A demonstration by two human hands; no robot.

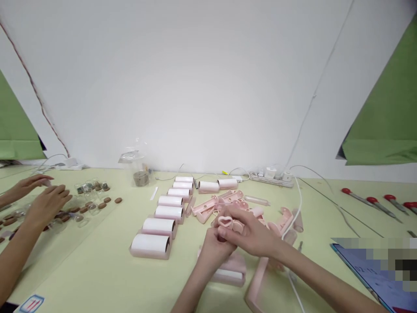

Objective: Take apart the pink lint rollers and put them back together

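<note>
My left hand point(215, 247) and my right hand point(256, 234) meet over the middle of the table, both closed on a small pink plastic piece with a heart-shaped loop point(225, 222). The thumb and fingers of the right hand press around the loop; the left fingers are partly hidden behind it. Just below lies a pink holder with a white roll point(230, 277). Around and beyond the hands are loose pink plastic parts point(208, 208) and a clear tube point(257, 200). A larger pink shell point(257, 284) lies under my right forearm.
To the left runs a row of white rolls in pink holders point(150, 244). A white cable point(300, 195) crosses my right forearm from a power strip point(272, 179). Red-handled tools point(365, 201) and a tablet point(361, 271) lie right. Another person's hands point(48, 202) work among small glass domes.
</note>
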